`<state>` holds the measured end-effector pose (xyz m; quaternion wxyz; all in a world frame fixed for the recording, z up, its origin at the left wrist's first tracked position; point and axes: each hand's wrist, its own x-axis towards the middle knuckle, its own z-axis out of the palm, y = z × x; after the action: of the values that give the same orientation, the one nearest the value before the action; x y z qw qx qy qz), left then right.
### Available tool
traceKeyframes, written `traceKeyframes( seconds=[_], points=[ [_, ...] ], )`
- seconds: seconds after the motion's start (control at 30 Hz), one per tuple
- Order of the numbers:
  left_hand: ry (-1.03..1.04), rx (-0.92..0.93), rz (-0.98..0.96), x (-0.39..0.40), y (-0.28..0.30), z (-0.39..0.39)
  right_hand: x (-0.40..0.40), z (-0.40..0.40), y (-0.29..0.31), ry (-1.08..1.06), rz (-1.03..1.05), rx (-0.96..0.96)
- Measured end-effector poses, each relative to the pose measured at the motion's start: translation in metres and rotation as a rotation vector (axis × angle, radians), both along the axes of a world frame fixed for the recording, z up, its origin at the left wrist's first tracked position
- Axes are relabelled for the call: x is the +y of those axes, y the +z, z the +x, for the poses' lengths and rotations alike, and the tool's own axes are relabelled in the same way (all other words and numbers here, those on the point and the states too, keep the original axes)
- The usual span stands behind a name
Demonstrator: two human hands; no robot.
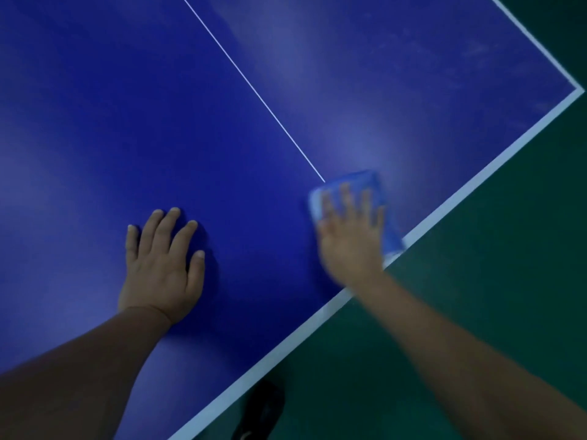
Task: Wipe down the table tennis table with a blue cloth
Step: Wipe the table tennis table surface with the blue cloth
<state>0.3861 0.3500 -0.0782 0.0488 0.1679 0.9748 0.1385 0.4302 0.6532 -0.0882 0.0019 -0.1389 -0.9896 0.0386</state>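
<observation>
The blue table tennis table (158, 106) fills most of the head view, with a thin white centre line (254, 87) and a white border along its near edge. A folded blue cloth (362, 182) lies on the table by the near edge, at the end of the centre line. My right hand (347, 230) presses flat on the cloth with straight, spread fingers; it is blurred. My left hand (162, 265) rests flat on the bare table surface, fingers spread, to the left of the cloth.
Dark green floor (476, 281) lies beyond the table's white edge (476, 173) on the right and below. The table's corner (579, 89) is at the far right. A dark shoe (260, 411) shows on the floor under the edge.
</observation>
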Motion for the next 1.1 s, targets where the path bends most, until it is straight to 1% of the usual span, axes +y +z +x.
traceKeyframes(
  seconds=[0.07, 0.1, 0.13, 0.17, 0.2, 0.23, 0.3, 0.33, 0.37, 0.4, 0.43, 0.47, 0.53, 0.57, 0.6, 0.63, 0.67, 0.7, 0.73, 0.8, 0.83, 0.87, 0.9, 0.93, 0.97, 1.0, 1.03, 1.07, 1.1],
  points=[
    [0.003, 0.005, -0.001, 0.0, -0.001, 0.001, -0.037, 0.038, -0.007, 0.437, 0.003, -0.018],
    [0.001, 0.007, 0.004, 0.0, -0.002, 0.0, -0.03, 0.045, -0.006, 0.585, -0.008, -0.042],
    [-0.001, 0.007, 0.01, 0.0, -0.002, 0.0, -0.009, 0.04, -0.002, 0.657, 0.001, -0.058],
    [0.001, 0.006, 0.016, 0.0, -0.003, -0.001, 0.015, 0.029, 0.0, 0.638, 0.051, -0.04],
    [0.003, 0.002, 0.017, -0.001, -0.002, -0.001, 0.041, 0.013, 0.002, 0.533, 0.091, -0.018],
    [0.004, -0.005, 0.015, -0.001, -0.002, -0.001, 0.067, -0.004, 0.006, 0.357, 0.086, -0.054],
    [0.007, -0.013, 0.01, 0.0, 0.0, 0.0, 0.103, -0.032, 0.014, -0.007, 0.01, -0.119],
    [0.005, -0.017, 0.012, 0.0, 0.0, 0.0, 0.104, -0.041, 0.014, -0.145, -0.045, -0.111],
    [0.002, -0.021, 0.014, 0.001, 0.001, 0.0, 0.091, -0.045, 0.013, -0.239, -0.064, -0.085],
    [0.001, -0.022, 0.013, 0.001, 0.001, 0.0, 0.069, -0.043, 0.01, -0.267, -0.03, -0.059],
    [0.002, -0.022, 0.01, 0.0, 0.001, 0.0, 0.042, -0.034, 0.005, -0.201, 0.015, -0.019],
    [0.002, -0.023, 0.007, 0.0, 0.001, 0.0, 0.016, -0.019, 0.001, -0.042, 0.033, -0.005],
    [-0.001, -0.027, -0.001, 0.001, 0.002, 0.0, -0.015, 0.027, -0.003, 0.413, 0.041, -0.07],
    [-0.001, -0.027, -0.002, 0.001, 0.001, -0.001, -0.012, 0.042, -0.001, 0.586, 0.032, -0.109],
    [-0.001, -0.027, -0.001, 0.001, 0.001, -0.001, 0.004, 0.045, 0.003, 0.686, 0.009, -0.136],
    [-0.002, -0.028, -0.001, 0.0, 0.001, -0.001, 0.024, 0.037, 0.005, 0.696, 0.014, -0.144],
    [0.002, -0.028, -0.004, 0.0, 0.001, -0.001, 0.042, 0.022, 0.007, 0.623, 0.038, -0.127],
    [0.006, -0.026, -0.007, -0.001, 0.001, -0.002, 0.059, 0.003, 0.01, 0.482, 0.046, -0.122],
    [0.007, -0.026, -0.012, 0.0, 0.001, -0.002, 0.072, -0.017, 0.013, 0.286, 0.034, -0.136],
    [0.001, -0.027, -0.026, 0.001, 0.003, -0.002, 0.08, -0.046, 0.015, -0.118, -0.062, -0.127],
    [0.0, -0.025, -0.03, 0.001, 0.003, -0.002, 0.069, -0.051, 0.013, -0.251, -0.083, -0.103],
    [-0.002, -0.026, -0.03, 0.001, 0.004, -0.002, 0.053, -0.049, 0.01, -0.289, -0.073, -0.085],
    [-0.006, -0.027, -0.029, 0.002, 0.004, -0.002, 0.033, -0.038, 0.005, -0.212, -0.041, -0.054],
    [-0.008, -0.026, -0.033, 0.002, 0.004, -0.002, 0.014, -0.021, 0.002, -0.038, -0.022, -0.052],
    [-0.003, -0.018, -0.039, 0.003, 0.004, -0.002, 0.003, 0.0, -0.002, 0.198, -0.011, -0.075],
    [0.006, -0.005, -0.043, 0.003, 0.003, -0.002, 0.006, 0.017, -0.005, 0.407, 0.011, -0.097],
    [0.014, 0.007, -0.046, 0.004, 0.003, -0.001, 0.022, 0.02, -0.004, 0.529, 0.017, -0.104],
    [0.022, 0.018, -0.052, 0.006, 0.003, 0.0, 0.047, 0.011, -0.003, 0.533, 0.013, -0.104],
    [0.028, 0.028, -0.063, 0.008, 0.003, 0.0, 0.073, -0.003, 0.0, 0.438, 0.037, -0.099]
  ],
)
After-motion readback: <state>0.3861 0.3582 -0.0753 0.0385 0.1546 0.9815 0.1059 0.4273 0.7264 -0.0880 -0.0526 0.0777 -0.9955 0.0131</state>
